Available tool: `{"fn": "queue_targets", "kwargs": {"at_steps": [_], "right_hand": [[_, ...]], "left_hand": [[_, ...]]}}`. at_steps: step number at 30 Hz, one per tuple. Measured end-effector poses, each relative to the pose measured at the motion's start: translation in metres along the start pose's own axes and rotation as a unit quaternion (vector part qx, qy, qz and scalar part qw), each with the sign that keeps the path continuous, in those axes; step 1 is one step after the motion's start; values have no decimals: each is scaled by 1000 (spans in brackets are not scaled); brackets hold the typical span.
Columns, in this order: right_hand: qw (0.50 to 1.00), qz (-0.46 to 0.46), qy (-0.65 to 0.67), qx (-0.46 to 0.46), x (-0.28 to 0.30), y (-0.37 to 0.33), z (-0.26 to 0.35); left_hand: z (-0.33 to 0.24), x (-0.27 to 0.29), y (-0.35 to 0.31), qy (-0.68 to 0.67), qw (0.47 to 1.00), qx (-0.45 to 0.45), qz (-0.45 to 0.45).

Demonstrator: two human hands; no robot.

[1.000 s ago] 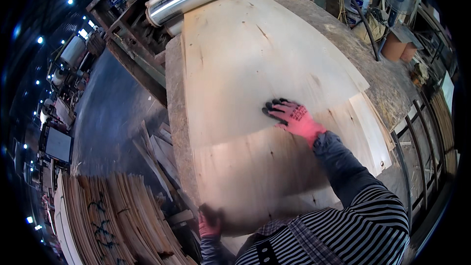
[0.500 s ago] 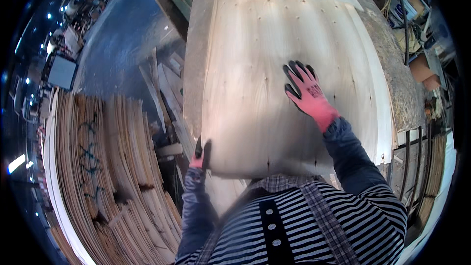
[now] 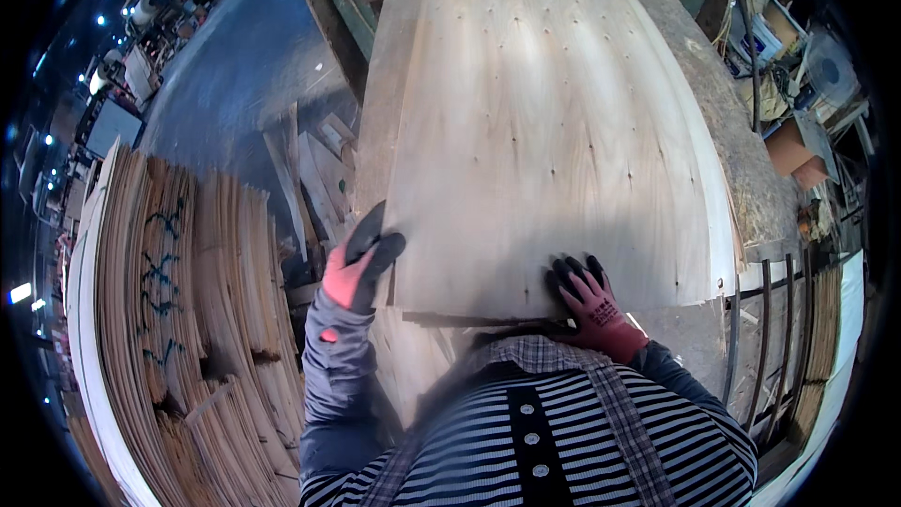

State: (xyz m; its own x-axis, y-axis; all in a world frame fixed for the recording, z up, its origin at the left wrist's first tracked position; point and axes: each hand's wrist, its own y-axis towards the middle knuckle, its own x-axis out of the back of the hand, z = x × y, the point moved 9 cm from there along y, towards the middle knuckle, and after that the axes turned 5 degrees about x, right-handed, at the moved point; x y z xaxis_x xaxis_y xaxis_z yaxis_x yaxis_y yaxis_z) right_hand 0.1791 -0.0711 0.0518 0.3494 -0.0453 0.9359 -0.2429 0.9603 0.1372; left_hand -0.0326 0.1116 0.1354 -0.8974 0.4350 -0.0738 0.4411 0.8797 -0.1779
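Pale wood veneer sheets (image 3: 526, 160) lie stacked in front of me, the top one dotted with small dark knots. My left hand (image 3: 355, 268), in a pink glove with black fingers, is at the stack's near left edge, thumb and fingers apart. At the near edge, my right hand (image 3: 597, 314), in a matching glove, rests with its fingers spread on the top sheet. Its thumb reaches left along that edge, partly hard to make out.
Tall stacks of rough veneer (image 3: 202, 319) stand to my left. Loose wood strips (image 3: 324, 164) lie on the floor beyond them. Metal bars (image 3: 765, 338) rise at the near right, and a cardboard box (image 3: 800, 150) sits among clutter farther right.
My right hand has drawn back from the middle of the sheet to its near edge. My left hand has risen from beside the left edge and moved slightly forward.
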Motion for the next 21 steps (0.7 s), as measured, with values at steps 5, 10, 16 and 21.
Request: {"fn": "queue_targets", "kwargs": {"at_steps": [5,10,16,21], "right_hand": [[992,-101,-14,-77,32,-52,-12],[989,-110,-84,-50,86,-50,-1],[984,-70,-153,-55,88,24,-70],[985,-116,-116,-62,94,92,-148]], "left_hand": [[19,5,-20,-218,975,16,45],[68,14,-13,-130,990,61,8],[77,12,63,148,986,-59,-55],[33,13,71,241,936,-118,-226]]}}
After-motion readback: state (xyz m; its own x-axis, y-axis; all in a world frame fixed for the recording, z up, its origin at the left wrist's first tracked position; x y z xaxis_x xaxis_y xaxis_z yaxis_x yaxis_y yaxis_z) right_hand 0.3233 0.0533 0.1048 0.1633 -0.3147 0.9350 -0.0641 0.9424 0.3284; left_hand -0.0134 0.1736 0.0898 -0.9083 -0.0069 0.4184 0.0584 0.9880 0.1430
